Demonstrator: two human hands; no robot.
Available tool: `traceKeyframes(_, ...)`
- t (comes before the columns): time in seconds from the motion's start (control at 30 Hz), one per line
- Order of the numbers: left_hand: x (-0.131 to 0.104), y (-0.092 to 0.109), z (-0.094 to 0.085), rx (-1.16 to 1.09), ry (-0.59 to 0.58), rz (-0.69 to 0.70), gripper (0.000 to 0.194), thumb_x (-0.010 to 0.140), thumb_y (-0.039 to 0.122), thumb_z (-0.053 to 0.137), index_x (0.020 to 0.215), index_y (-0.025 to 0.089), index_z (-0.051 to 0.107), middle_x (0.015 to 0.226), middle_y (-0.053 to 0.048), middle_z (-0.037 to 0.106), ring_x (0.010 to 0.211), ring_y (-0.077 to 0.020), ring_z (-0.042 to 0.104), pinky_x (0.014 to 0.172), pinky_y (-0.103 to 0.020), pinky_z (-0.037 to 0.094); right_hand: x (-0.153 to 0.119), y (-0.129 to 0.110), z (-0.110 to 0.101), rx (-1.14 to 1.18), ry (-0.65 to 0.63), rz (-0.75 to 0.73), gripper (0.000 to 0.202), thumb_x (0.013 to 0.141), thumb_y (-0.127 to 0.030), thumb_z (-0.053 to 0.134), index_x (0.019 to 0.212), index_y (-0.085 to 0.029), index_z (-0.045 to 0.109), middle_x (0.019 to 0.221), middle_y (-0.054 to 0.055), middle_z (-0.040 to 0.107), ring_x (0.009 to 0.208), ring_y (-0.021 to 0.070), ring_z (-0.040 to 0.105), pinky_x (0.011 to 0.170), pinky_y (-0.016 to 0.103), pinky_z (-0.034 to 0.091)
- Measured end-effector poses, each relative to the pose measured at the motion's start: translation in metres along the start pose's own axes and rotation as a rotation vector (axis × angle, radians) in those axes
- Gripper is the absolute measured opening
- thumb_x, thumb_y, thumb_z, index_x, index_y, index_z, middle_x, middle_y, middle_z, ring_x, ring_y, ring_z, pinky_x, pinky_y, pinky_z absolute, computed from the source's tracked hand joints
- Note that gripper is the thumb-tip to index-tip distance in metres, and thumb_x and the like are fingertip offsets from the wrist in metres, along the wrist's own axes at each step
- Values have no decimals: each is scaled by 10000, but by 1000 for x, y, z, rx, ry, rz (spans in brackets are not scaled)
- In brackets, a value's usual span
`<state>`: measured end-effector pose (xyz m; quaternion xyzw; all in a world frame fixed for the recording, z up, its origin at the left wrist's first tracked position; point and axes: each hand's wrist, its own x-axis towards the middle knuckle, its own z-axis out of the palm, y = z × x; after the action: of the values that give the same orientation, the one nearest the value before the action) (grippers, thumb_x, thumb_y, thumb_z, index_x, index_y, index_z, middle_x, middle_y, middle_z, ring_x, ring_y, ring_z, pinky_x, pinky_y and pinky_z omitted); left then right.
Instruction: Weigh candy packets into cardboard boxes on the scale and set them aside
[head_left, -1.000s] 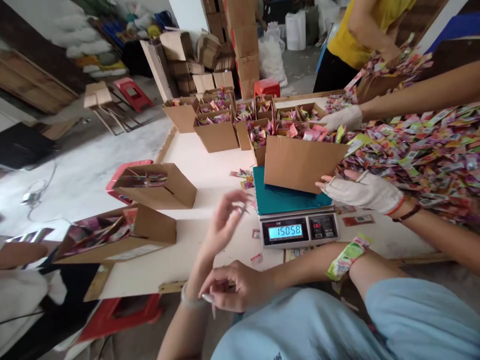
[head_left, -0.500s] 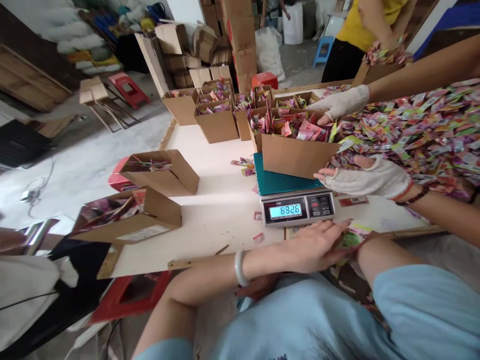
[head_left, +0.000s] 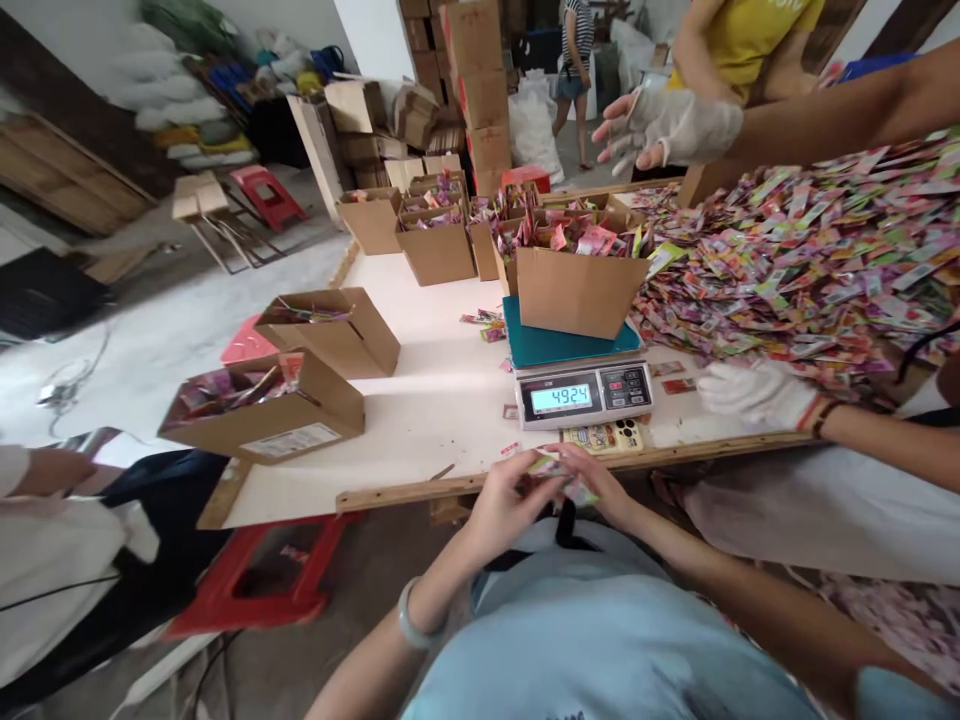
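Note:
Close to my body, just off the table's front edge, my left hand (head_left: pixel 508 505) and my right hand (head_left: pixel 604 492) meet around a few small sachets (head_left: pixel 551 465). Fingers of both hands are closed on them, partly covering them. Beyond my hands stands a digital scale (head_left: pixel 583 398) with a lit display and a teal pan (head_left: pixel 525 345). On the pan rests an open cardboard box (head_left: pixel 577 292), filled with colourful sachets. A phone in a patterned case (head_left: pixel 600 437) lies at the scale's front edge.
A large heap of sachets (head_left: pixel 810 270) covers the table's right side. A co-worker's gloved hands (head_left: pixel 675 125) (head_left: pixel 757 395) reach in from the right. Filled boxes (head_left: pixel 436 250) stand at the back, with two more boxes (head_left: pixel 262 410) (head_left: pixel 330 330) at left. A red stool (head_left: pixel 255 590) stands below.
My hands have moved left and in front of my body with the sachets. The co-worker's gloved hands have left the box on the scale, one rising, one moving right. The display's digits differ.

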<state>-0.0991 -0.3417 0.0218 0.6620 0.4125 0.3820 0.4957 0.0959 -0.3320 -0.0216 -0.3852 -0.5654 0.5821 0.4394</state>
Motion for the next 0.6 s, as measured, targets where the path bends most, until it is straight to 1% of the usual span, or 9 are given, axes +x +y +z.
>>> traceKeyframes(0.07,-4,-14,-2,-18,151,-39,344,941,517,729,842,188,706,756,-29,717,672,-159,656,639,-270,531,-9,13,13,47,-85,27,679,1022,-759,453,1302,-172,646,1029,97,728,882,194,725,756,329,623)
traceKeyframes(0.13,-2,-23,0,-35,231,-63,375,909,544,761,788,196,692,747,-28,694,699,-170,643,648,-283,532,-14,18,17,-16,-111,38,626,984,-724,569,1275,-178,664,1035,96,735,937,203,721,829,327,612)
traceKeyframes(0.2,3,-27,3,-46,254,-51,365,893,545,781,788,201,718,817,-49,699,783,-191,665,698,-301,556,-13,17,13,-138,-120,42,489,989,-642,614,1107,-177,706,891,68,720,835,181,691,810,307,588)
traceKeyframes(0.3,14,-31,-5,-25,259,-8,309,896,512,790,991,218,785,998,-77,715,824,-179,674,690,-286,560,-5,13,-6,-254,-78,40,434,1011,-624,551,949,-222,701,750,49,682,679,188,643,704,336,579)
traceKeyframes(0.37,25,-36,-19,-7,294,-2,361,932,501,749,1182,240,758,1065,-81,723,815,-165,674,658,-269,549,2,10,-31,-282,5,37,377,992,-628,559,926,-279,687,776,58,698,701,223,668,700,387,600)
traceKeyframes(0.4,32,-39,-28,-1,324,-4,384,952,502,722,1237,245,734,1066,-80,730,821,-165,679,656,-267,551,6,9,-47,-308,91,26,366,977,-640,565,897,-300,676,777,61,697,712,237,676,704,411,608)
traceKeyframes(0.47,51,-47,-48,15,399,-8,396,973,519,686,1251,238,712,1031,-77,737,854,-177,693,671,-270,562,13,9,-88,-382,338,-7,381,942,-666,580,848,-302,642,774,66,684,722,248,678,721,444,616)
traceKeyframes(0.53,78,-55,-70,53,447,9,430,963,532,697,1272,233,687,1026,-78,738,925,-194,711,707,-277,575,20,10,-134,-460,616,-43,405,909,-675,599,861,-273,610,777,65,671,715,242,665,747,450,613)
traceKeyframes(0.6,114,-63,-92,113,446,68,558,920,534,754,1380,246,620,1138,-97,734,1082,-223,710,808,-306,599,28,14,-177,-560,813,-34,422,908,-667,578,881,-246,584,796,67,670,723,230,650,823,458,605)
